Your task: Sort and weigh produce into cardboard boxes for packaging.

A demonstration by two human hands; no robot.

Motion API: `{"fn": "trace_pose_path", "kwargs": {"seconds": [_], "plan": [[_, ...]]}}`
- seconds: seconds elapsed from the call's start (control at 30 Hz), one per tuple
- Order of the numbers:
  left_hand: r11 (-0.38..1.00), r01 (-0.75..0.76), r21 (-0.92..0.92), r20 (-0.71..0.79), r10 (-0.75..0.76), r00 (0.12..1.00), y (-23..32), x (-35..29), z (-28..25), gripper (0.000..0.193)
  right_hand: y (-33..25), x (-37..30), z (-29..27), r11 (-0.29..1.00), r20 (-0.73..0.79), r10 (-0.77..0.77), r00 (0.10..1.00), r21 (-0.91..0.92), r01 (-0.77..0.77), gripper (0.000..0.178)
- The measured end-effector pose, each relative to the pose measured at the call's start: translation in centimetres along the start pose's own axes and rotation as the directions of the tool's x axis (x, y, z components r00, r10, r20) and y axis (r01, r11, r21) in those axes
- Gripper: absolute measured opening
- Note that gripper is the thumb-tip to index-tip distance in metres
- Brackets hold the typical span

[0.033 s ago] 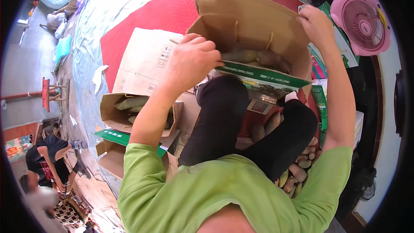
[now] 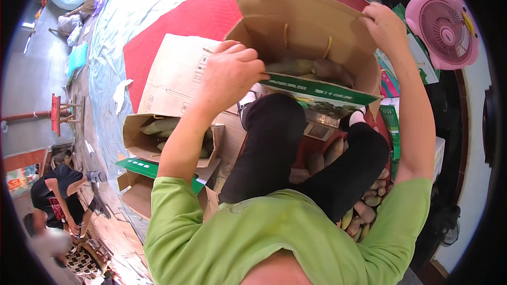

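An open cardboard box with a green-edged printed side stands in front of my knees, its tall brown flap raised at the back. Long brownish tubers lie inside it, beside two cord loops on the inner wall. My left hand is closed at the box's left edge, fingers curled over the cardboard. At the upper right corner of the raised flap, my right hand pinches the edge. Part of each grip is hidden behind the fingers.
At left, a smaller open box holds more tubers; flattened cardboard lies beyond it. Loose tubers are heaped by my right leg. A pink fan stands far right. Another person bends over at lower left.
Both hands and the box have shifted slightly to the left. My right hand has also risen a little, keeping its hold on the flap.
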State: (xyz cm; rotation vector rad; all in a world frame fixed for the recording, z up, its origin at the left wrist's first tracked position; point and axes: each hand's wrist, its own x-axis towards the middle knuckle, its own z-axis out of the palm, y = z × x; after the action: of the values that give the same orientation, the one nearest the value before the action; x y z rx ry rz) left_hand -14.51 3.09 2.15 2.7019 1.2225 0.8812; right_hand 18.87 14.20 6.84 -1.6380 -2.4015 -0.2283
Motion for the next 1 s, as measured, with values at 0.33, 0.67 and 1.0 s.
{"fn": "trace_pose_path", "kwargs": {"seconds": [0.33, 0.67, 1.0], "plan": [[0.947, 0.138, 0.291, -0.058, -0.127, 0.990, -5.1, -7.7, -9.0, 0.011, -13.6, 7.3, 1.2, 0.978, -0.107, -0.199, 0.974, 0.045, 0.204, 0.017], [0.763, 0.288, 0.578, 0.161, -0.453, 0.877, -9.4, -20.4, -12.0, 0.008, -28.3, 6.3, 12.5, 0.957, 0.110, -0.265, 0.958, 0.149, 0.248, 0.016], [0.680, 0.476, 0.557, 0.160, -0.651, 0.742, -12.3, -27.6, -9.7, 0.017, -37.7, 4.2, 20.5, 0.878, 0.331, -0.386, 0.861, 0.420, 0.232, 0.033]]}}
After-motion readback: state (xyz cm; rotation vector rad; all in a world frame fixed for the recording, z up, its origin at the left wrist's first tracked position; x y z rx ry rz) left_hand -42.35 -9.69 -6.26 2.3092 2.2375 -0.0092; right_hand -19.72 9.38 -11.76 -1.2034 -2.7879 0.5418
